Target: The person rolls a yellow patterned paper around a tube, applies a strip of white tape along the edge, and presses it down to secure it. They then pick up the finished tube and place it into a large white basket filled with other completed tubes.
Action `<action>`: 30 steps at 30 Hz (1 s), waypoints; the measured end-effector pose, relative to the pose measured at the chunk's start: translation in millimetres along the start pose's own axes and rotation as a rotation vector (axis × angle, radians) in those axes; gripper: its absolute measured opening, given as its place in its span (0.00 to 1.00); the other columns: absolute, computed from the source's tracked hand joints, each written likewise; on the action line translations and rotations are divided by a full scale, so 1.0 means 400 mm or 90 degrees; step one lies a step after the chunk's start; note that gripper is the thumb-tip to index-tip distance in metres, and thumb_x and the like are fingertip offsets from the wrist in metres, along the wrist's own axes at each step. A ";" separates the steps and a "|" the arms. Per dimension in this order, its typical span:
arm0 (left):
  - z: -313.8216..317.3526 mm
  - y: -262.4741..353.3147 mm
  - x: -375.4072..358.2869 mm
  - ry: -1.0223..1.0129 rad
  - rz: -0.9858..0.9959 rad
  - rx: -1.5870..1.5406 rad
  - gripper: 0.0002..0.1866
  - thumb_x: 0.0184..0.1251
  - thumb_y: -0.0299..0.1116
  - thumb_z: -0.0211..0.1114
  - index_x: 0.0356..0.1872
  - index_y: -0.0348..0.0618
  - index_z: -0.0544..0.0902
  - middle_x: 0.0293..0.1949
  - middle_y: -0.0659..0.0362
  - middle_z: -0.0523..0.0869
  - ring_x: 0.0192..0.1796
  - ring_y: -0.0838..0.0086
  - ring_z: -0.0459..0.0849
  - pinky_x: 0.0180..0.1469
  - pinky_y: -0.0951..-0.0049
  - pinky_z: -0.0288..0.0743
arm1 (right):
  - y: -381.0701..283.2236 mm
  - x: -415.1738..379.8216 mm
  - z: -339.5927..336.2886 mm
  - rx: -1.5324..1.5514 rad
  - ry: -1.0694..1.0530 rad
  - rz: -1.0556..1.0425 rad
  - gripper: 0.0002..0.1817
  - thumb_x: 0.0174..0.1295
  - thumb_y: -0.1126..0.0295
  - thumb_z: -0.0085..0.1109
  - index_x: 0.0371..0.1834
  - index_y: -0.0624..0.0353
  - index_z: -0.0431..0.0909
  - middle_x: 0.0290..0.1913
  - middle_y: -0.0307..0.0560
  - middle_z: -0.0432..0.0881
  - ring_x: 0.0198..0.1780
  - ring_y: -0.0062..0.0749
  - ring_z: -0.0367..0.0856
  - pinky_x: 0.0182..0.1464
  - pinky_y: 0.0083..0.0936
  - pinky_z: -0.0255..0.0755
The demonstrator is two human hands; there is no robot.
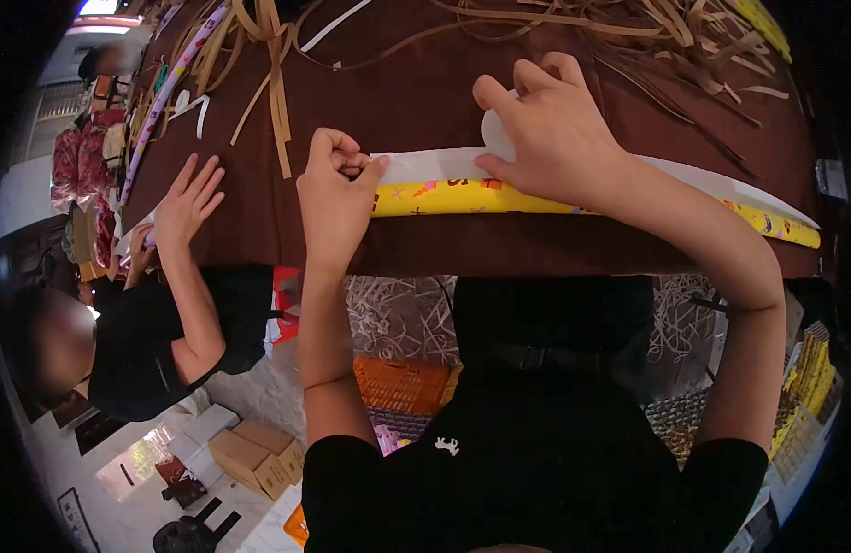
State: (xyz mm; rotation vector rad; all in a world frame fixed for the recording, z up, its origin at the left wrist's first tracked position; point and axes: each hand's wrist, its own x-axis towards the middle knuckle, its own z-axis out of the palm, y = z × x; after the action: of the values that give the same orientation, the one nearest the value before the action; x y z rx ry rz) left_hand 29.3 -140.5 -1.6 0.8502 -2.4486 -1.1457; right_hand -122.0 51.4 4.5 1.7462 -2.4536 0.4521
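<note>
A long piece of yellow printed wrapping paper [499, 200] lies across the table in front of me, rolled along its near side, with a white band [425, 166] showing along its far side. At its left end is my left hand [336, 198]; the fingers are curled in and the thumb tip rests at the white band. What lies between those fingertips is hidden. My right hand [563, 134] is over the middle of the paper, fingers bent around a white disc-shaped roll [497, 135], which looks like tape. Its thumb is close to the white band.
Brown paper-like strips [665, 28] lie along the far side of the brown-covered table [407, 101]. To my left, a co-worker's hand [190, 203] is on the table near a purple printed paper roll [172, 92]. Cardboard boxes [255, 456] stand on the floor, and an orange crate [402, 382] is below the table edge.
</note>
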 end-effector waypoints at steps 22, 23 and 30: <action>-0.004 -0.001 0.013 -0.014 0.000 0.052 0.15 0.55 0.24 0.72 0.34 0.38 0.70 0.26 0.56 0.82 0.31 0.76 0.82 0.38 0.75 0.76 | -0.022 0.015 -0.001 -0.134 -0.002 0.086 0.37 0.47 0.49 0.71 0.55 0.62 0.70 0.24 0.44 0.82 0.47 0.36 0.77 0.62 0.41 0.57; -0.004 0.000 0.013 -0.015 0.002 0.055 0.15 0.55 0.24 0.72 0.34 0.38 0.70 0.26 0.56 0.82 0.31 0.77 0.82 0.38 0.75 0.76 | -0.021 0.013 0.001 -0.135 -0.002 0.087 0.37 0.47 0.49 0.71 0.55 0.62 0.70 0.24 0.44 0.82 0.47 0.36 0.77 0.62 0.41 0.57; -0.005 -0.018 0.032 -0.052 0.023 0.108 0.16 0.55 0.27 0.71 0.32 0.38 0.69 0.24 0.54 0.81 0.28 0.68 0.82 0.35 0.69 0.76 | -0.020 0.011 0.006 -0.138 0.004 0.102 0.38 0.46 0.49 0.72 0.55 0.63 0.71 0.24 0.44 0.82 0.47 0.36 0.77 0.62 0.41 0.58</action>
State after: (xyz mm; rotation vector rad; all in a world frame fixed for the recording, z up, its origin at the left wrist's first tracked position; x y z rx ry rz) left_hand 23.2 -153.2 -5.5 0.8176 -2.6475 -0.9898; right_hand -115.9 44.2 4.7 1.4707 -2.5403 0.1941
